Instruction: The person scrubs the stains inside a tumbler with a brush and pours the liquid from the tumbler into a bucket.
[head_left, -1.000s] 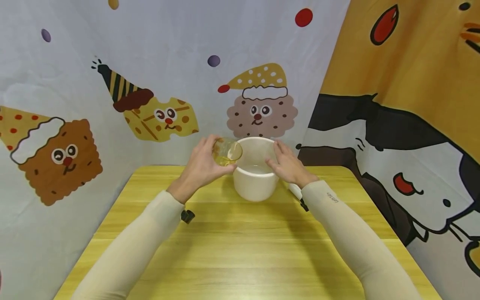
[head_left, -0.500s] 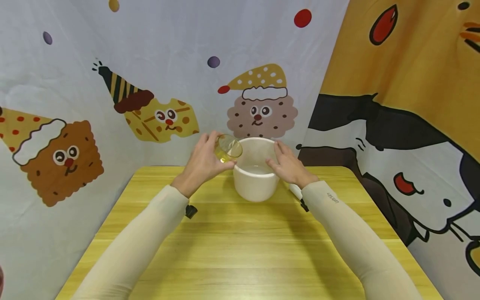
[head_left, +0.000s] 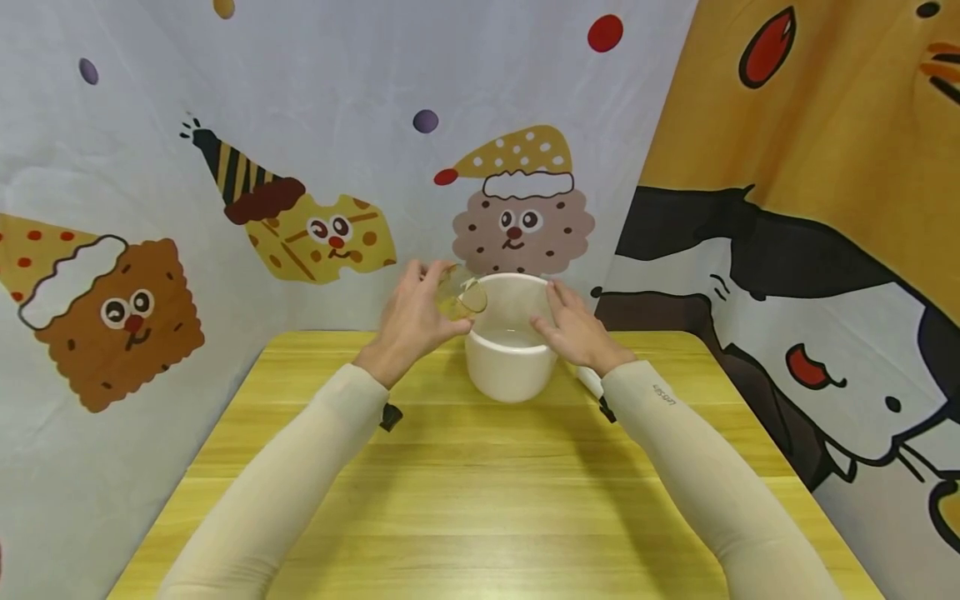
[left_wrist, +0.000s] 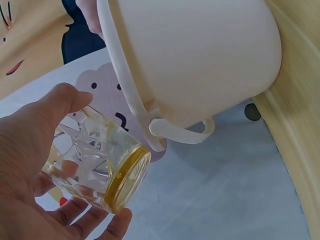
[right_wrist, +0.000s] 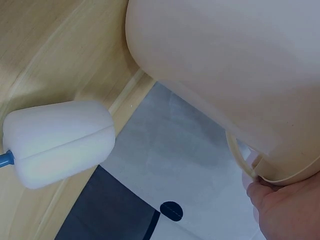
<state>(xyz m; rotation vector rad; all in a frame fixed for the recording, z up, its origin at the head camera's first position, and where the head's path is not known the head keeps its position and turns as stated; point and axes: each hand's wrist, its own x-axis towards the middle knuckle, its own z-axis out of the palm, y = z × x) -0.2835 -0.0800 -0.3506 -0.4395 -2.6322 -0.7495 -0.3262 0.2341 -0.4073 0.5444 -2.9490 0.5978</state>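
Note:
In the head view my left hand (head_left: 415, 317) grips a clear glass cup (head_left: 461, 293) with a yellow tint, tilted beside the left rim of a white bucket (head_left: 510, 372). In the left wrist view the faceted glass cup (left_wrist: 92, 155) has an amber band near one end, with my thumb and fingers round its sides. The white bucket (left_wrist: 200, 55) stands upright on the table, its handle (left_wrist: 182, 131) hanging at the side. My right hand (head_left: 581, 329) holds the bucket's right rim, thumb over the inside. In the right wrist view the hand (right_wrist: 290, 205) pinches the rim near the handle.
A white sponge brush head (right_wrist: 60, 142) on a blue stem (right_wrist: 6, 159) lies on the table to the right of the bucket. The wooden table (head_left: 487, 500) ends just behind the bucket, where a printed cartoon curtain (head_left: 345, 100) hangs.
My left hand has shifted slightly right and up, tipping the glass cup further toward the bucket. My right hand and the bucket have stayed in place.

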